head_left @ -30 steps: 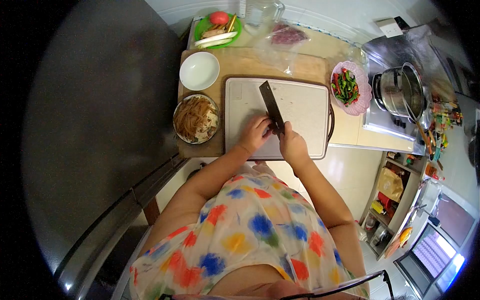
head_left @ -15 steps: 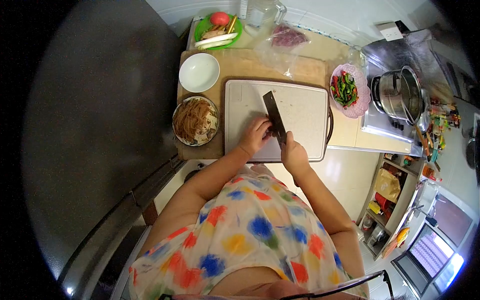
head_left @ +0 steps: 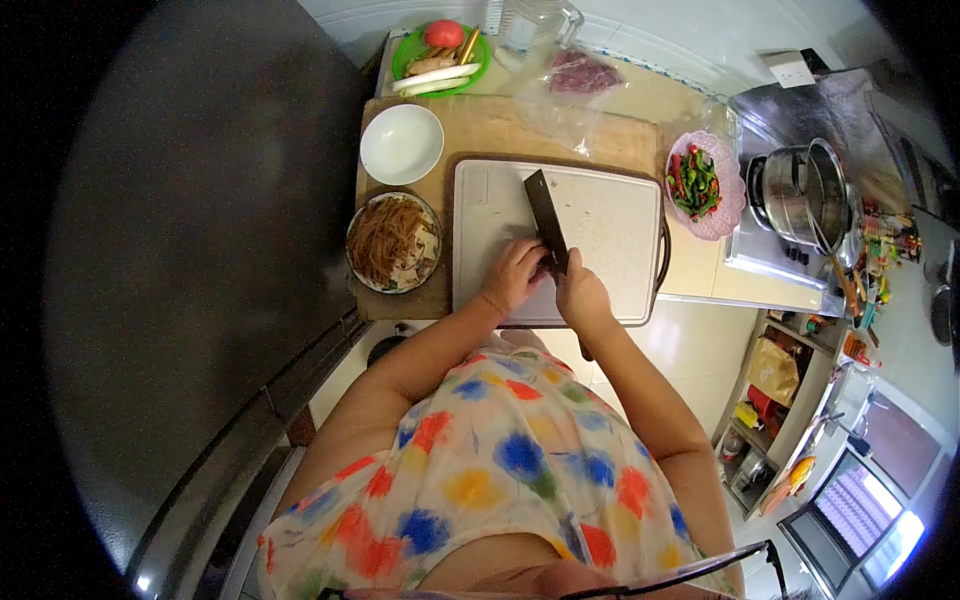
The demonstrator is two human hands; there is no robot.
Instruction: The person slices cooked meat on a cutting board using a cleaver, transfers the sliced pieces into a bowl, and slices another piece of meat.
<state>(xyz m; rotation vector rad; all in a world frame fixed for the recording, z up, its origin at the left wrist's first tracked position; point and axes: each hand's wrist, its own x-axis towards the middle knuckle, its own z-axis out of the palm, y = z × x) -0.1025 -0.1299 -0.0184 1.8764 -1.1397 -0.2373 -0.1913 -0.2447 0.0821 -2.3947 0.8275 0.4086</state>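
A cleaver (head_left: 545,212) with a dark blade stands over the white cutting board (head_left: 615,240), its tip pointing away from me. My right hand (head_left: 584,296) is closed around its handle, near the board's front edge. To the left of the blade, my left hand (head_left: 516,274) rests on the board with fingers curled and pressed together, the fingertips close to the blade. Whatever lies under those fingers is hidden. A few tiny scraps dot the board beyond the blade.
Left of the board are a white bowl (head_left: 402,144) and a plate of brown noodle-like strands (head_left: 391,240). Behind stand a green plate (head_left: 480,80) of vegetables and a bag with dark red contents (head_left: 584,73). At right, a pink dish (head_left: 735,185) holds cut peppers, beside a steel pot (head_left: 790,190).
My right hand and the cleaver have shifted slightly left, bringing the blade closer to my left fingers. My left hand stays almost in place. The whole view has moved a little.
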